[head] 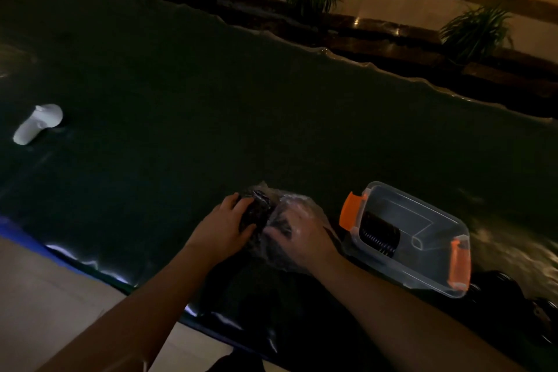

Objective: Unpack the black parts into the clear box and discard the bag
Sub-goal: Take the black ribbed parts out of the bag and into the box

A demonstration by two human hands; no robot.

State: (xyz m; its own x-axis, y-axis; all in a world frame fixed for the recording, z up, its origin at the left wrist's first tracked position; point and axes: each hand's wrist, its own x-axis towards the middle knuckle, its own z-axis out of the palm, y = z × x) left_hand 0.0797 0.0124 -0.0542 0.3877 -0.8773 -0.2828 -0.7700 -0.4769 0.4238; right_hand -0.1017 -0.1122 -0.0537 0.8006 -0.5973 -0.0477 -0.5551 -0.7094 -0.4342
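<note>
Clear bag (290,202) of black parts (256,214) being gripped by left hand (223,226), right hand (302,232) inside bag, fingers spread wide, clear box (437,254) just beside.

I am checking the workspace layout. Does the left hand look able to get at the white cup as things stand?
Probably not without leaning: the white cup lies on its side far off on the table, and the left hand is busy gripping the bag. Nothing stands between them.

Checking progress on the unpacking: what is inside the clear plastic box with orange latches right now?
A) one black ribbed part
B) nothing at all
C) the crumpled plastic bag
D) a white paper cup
A: one black ribbed part lies at the left end of the clear plastic box with orange latches, while both hands work the crumpled plastic bag beside it.
</note>
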